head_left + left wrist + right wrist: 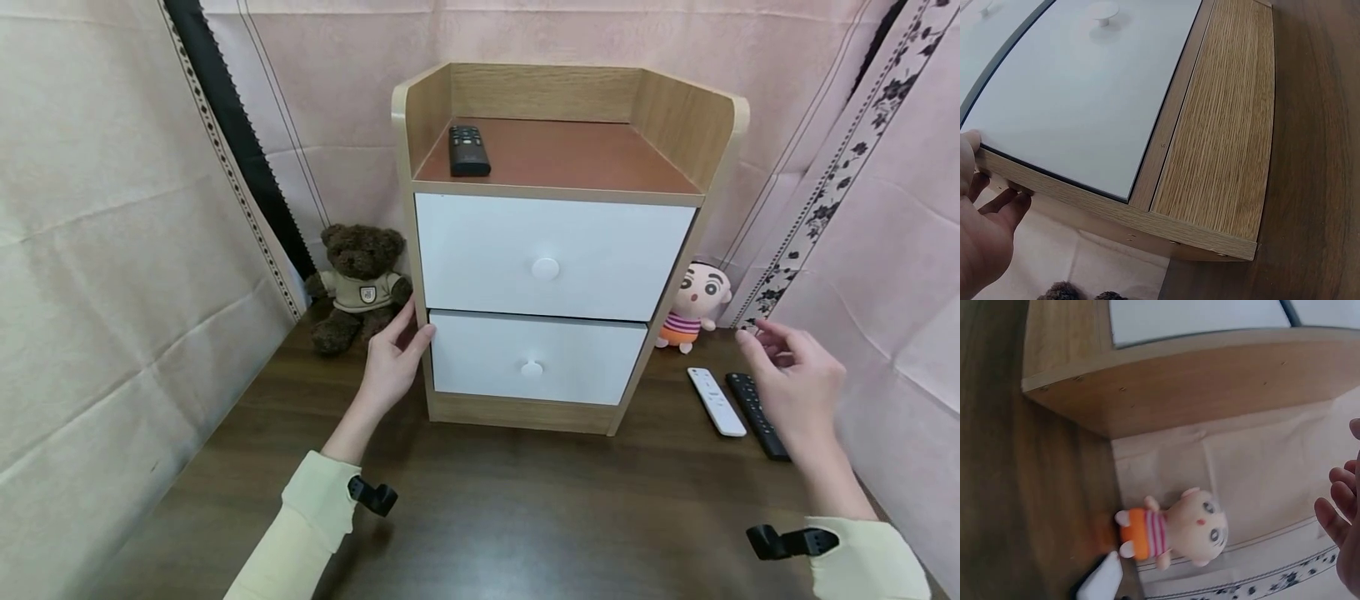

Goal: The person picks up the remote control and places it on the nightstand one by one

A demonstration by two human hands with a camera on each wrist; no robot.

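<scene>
A small wooden cabinet (525, 412) with two white drawers stands on the table; both drawers look closed. My left hand (392, 360) holds the cabinet's left front edge beside the lower drawer (480, 358). In the left wrist view its thumb lies at the front and its other fingers (1013, 209) bend against the side panel. To the right of the cabinet, my right hand (804, 379) is raised near a black remote control (756, 417) and a white remote control (716, 402). Its fingers are loosely bent, with nothing visible in them.
Another black remote control (468, 154) lies on the cabinet's brown top shelf. A brown teddy bear (363, 258) sits left of the cabinet, and a doll in a striped top (686, 308) sits on its right. Pale cloth (322, 100) hangs around the table (480, 508).
</scene>
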